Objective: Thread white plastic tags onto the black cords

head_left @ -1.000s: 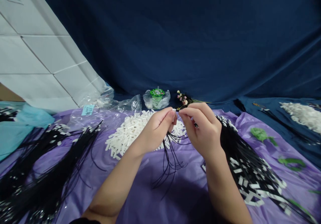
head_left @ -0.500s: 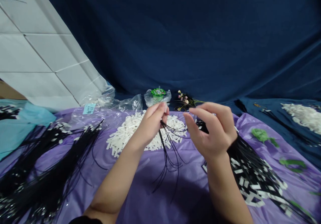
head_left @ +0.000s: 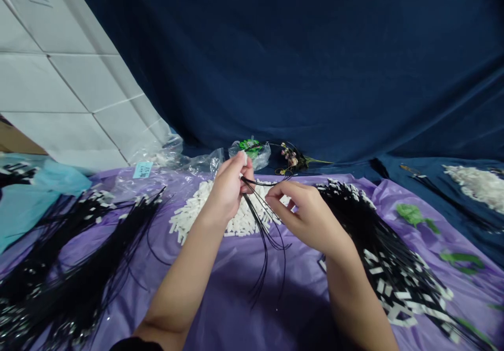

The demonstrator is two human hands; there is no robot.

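Note:
My left hand (head_left: 232, 185) is closed around several thin black cords (head_left: 262, 235), whose loose ends hang over the purple cloth. A small white piece (head_left: 244, 158) sticks up between its thumb and finger. Just to the right, my right hand (head_left: 301, 209) has thumb and fingertips pinched near a curved cord; what lies between them is too small to make out. Beneath and behind both hands lies a pile of white pieces (head_left: 244, 220).
Bundles of black cords with white ends lie at the left (head_left: 90, 272) and right (head_left: 378, 246) on the purple cloth (head_left: 228, 298). Behind are clear plastic bags (head_left: 200, 163), a green round item (head_left: 251, 145) and small flowers (head_left: 291, 158). Another white pile (head_left: 476, 185) is far right.
My right hand has moved left toward the cords, and its spread fingers have come together. My left hand has shifted slightly left. A cord now arches up behind the hands.

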